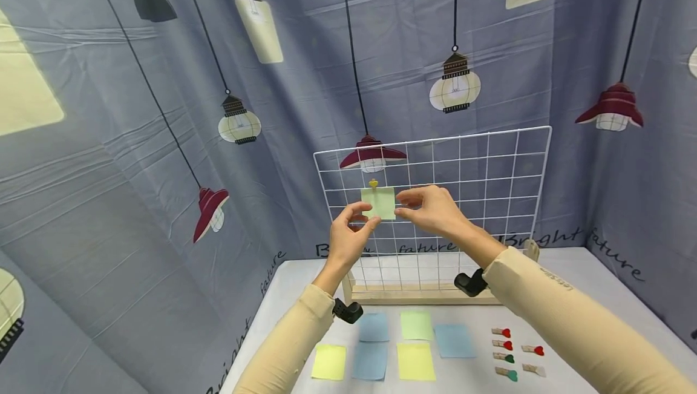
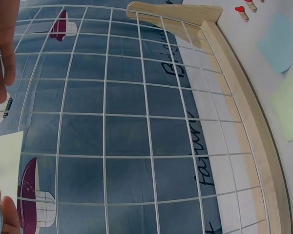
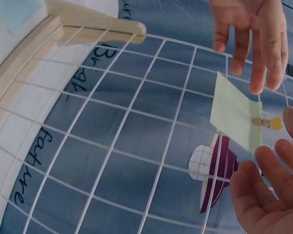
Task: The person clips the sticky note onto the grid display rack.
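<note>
A pale green sticky note [image 1: 383, 203] hangs on the white wire grid [image 1: 460, 183], held at its top edge by a small wooden clothespin with a yellow heart [image 3: 269, 123]. At the note's lower left is my left hand [image 1: 348, 233], its fingers loosely bent and parted; its fingertips overlap the note in the left wrist view. My right hand [image 1: 432, 207] stands at the note's right edge, thumb and fingers spread apart. In the right wrist view, the left hand [image 3: 254, 36] and the right hand [image 3: 268, 190] flank the note with gaps between them and it.
The grid stands in a wooden base [image 1: 425, 295] on a white table. In front lie blue sticky notes [image 1: 455, 341], yellow ones [image 1: 416, 362] and a green one [image 1: 416, 325]. Several heart clothespins [image 1: 502, 345] lie at the right. A lamp-print curtain [image 1: 305, 97] hangs behind.
</note>
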Tool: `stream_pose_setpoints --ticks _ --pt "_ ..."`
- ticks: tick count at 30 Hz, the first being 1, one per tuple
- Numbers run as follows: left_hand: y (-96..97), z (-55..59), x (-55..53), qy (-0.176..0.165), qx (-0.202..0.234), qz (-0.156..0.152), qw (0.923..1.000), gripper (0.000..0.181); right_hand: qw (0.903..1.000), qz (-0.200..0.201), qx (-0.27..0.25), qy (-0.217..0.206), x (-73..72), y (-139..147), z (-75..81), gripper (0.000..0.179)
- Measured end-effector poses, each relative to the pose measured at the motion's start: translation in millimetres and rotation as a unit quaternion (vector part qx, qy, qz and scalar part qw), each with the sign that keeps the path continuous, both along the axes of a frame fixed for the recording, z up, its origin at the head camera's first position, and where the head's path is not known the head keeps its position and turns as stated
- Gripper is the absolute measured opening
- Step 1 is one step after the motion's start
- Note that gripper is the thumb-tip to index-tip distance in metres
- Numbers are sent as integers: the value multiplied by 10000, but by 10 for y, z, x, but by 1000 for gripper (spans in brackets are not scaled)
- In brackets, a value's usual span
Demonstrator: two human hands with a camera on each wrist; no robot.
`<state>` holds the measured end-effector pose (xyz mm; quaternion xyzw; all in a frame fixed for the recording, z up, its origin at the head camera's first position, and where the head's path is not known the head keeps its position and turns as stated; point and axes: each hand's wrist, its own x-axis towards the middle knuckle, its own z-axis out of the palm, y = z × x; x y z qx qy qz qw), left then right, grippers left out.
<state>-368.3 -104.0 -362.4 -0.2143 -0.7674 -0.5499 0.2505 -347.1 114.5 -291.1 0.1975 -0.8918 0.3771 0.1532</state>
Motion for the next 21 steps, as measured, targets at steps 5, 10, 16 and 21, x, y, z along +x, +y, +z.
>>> stream_pose_setpoints --ticks 5,10,16,21 --pt "3 2 -2 36 0 -106 9999 41 10000 -4 -42 -76 13 67 -29 43" --pt "6 -9 6 -28 5 -116 9999 39 9997 16 -59 -222 41 98 -45 44" --pt "12 -48 13 -45 -29 -170 9998 39 9995 -44 -116 -290 69 169 -100 45" --pt "14 -115 40 -143 -61 -211 9997 39 9995 -49 -135 -275 78 234 -201 45"
